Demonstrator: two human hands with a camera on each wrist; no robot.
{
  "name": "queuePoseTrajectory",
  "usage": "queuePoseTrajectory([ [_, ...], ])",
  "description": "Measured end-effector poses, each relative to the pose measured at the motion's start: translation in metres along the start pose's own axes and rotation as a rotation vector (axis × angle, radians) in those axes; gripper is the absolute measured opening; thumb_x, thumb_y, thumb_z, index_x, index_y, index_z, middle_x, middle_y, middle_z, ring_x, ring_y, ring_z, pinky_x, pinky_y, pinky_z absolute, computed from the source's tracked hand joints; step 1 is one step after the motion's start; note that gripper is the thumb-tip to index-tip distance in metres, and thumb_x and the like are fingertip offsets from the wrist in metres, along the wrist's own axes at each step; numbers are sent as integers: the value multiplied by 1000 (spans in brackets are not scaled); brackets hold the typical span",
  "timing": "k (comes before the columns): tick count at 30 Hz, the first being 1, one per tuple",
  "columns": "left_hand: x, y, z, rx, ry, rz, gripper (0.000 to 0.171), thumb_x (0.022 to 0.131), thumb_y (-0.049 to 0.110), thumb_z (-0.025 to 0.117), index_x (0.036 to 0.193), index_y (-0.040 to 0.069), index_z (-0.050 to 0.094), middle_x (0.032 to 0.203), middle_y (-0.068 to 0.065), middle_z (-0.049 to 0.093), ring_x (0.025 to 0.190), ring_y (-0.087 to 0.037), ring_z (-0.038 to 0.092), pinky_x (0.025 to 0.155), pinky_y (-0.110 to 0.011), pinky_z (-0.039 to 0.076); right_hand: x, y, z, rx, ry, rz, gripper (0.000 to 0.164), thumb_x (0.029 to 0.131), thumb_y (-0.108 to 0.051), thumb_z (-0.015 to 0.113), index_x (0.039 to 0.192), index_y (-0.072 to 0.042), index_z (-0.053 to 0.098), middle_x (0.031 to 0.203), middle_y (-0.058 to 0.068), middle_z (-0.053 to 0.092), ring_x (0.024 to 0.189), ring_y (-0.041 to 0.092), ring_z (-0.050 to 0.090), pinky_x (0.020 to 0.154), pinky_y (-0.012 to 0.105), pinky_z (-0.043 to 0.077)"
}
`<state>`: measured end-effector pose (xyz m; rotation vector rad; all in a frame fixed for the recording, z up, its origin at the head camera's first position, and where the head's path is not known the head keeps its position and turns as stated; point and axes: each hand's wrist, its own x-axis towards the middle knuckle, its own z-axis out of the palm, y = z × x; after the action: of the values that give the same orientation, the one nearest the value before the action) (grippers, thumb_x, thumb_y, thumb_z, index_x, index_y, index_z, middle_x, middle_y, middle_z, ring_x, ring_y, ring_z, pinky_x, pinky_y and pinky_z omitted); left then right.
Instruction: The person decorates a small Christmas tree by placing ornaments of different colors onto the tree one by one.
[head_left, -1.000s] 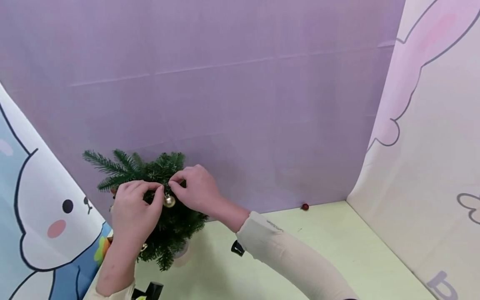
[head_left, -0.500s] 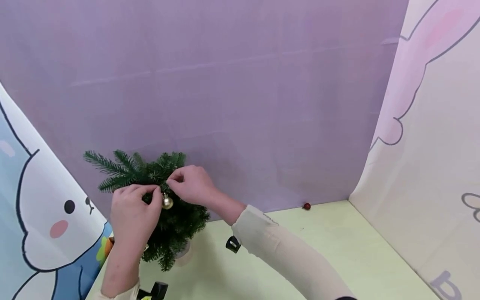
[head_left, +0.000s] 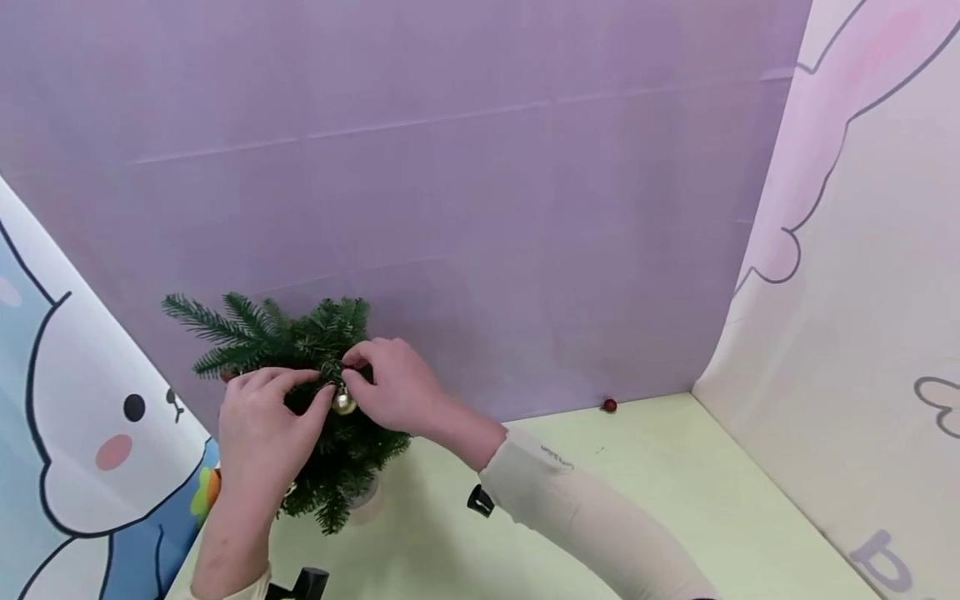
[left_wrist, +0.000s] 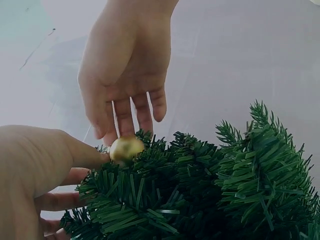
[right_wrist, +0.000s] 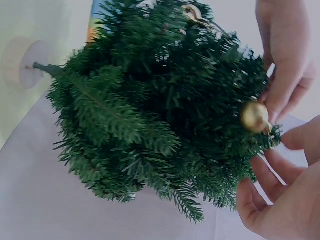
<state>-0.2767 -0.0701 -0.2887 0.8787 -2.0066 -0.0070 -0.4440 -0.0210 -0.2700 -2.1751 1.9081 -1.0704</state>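
A small artificial Christmas tree (head_left: 345, 458) stands at the left of the table. On its upper front hangs a gold ball ornament (head_left: 343, 403), also visible in the right wrist view. My left hand (head_left: 266, 417) is left of the ornament; its thumb tip is at the ornament's top, and thumb and forefinger stand slightly apart. From the right, my right hand (head_left: 401, 387) reaches to the same branch, with a small gap between thumb and forefinger. The left wrist view shows its fingers (left_wrist: 122, 117) behind the ornament. Foliage hides some fingertips.
A small red ball (head_left: 610, 405) lies on the pale green table (head_left: 600, 475) by the purple backdrop (head_left: 525, 208). Another gold ornament (right_wrist: 191, 13) hangs elsewhere on the tree. Printed side panels flank the table. Black devices (head_left: 480, 500) (head_left: 307, 582) sit beneath the wrists.
My left thumb and forefinger, close together half a second ago, have parted. The gold ball ornament has shifted slightly right. My right hand has also moved a little right.
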Motion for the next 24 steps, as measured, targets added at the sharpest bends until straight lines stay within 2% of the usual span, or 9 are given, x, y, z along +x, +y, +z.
queuePoseTrajectory([
  [2, 0, 0, 0, 7, -2, -2, 28, 80, 21, 81, 100, 2, 75, 104, -24, 65, 106, -46, 49, 98, -63, 32, -5, 0, 4, -76, 36, -2, 28, 98, -37, 57, 116, -17, 66, 113, -6, 62, 107, 13, 55, 86, 23, 46],
  [5, -1, 1, 0, 19, -7, -8, 29, 79, 22, 82, 100, 3, 75, 105, -23, 65, 107, -46, 49, 96, -64, 33, -11, 0, 9, -172, 62, 8, 32, 94, -45, 60, 112, -19, 66, 113, -6, 60, 106, 15, 53, 86, 25, 46],
  [8, -2, 1, 1, 11, -12, -10, 29, 78, 21, 83, 100, 3, 75, 105, -23, 65, 108, -46, 49, 95, -64, 33, -15, 1, 14, -212, 66, 11, 31, 92, -48, 61, 109, -22, 69, 112, -7, 59, 103, 15, 51, 85, 25, 45],
  [14, -9, -5, -3, -39, -25, -2, 29, 78, 20, 83, 100, 5, 74, 105, -21, 64, 107, -45, 49, 95, -63, 33, -18, 4, 24, -198, 69, -6, 24, 92, -43, 64, 107, -25, 72, 110, -8, 60, 101, 12, 50, 84, 23, 43],
  [17, -11, -9, -6, -87, -16, 33, 27, 77, 17, 83, 99, 5, 73, 104, -19, 63, 105, -44, 50, 99, -62, 31, -20, 5, 25, -182, 51, 14, 21, 92, -40, 65, 105, -24, 71, 109, -8, 60, 100, 12, 50, 83, 23, 43],
  [21, -7, -13, -19, -146, 15, 63, 26, 78, 12, 82, 101, 5, 72, 105, -17, 63, 105, -42, 50, 100, -58, 32, -20, 3, 23, -171, 34, 47, 21, 91, -40, 65, 104, -23, 69, 104, -9, 60, 96, 13, 50, 79, 23, 44],
  [24, -3, -18, -34, -157, 31, 34, 25, 81, 12, 79, 104, 5, 71, 109, -16, 62, 108, -43, 49, 94, -59, 35, -20, 0, 24, -160, 24, 61, 27, 91, -43, 64, 109, -22, 66, 107, -9, 59, 99, 13, 51, 80, 25, 45],
])
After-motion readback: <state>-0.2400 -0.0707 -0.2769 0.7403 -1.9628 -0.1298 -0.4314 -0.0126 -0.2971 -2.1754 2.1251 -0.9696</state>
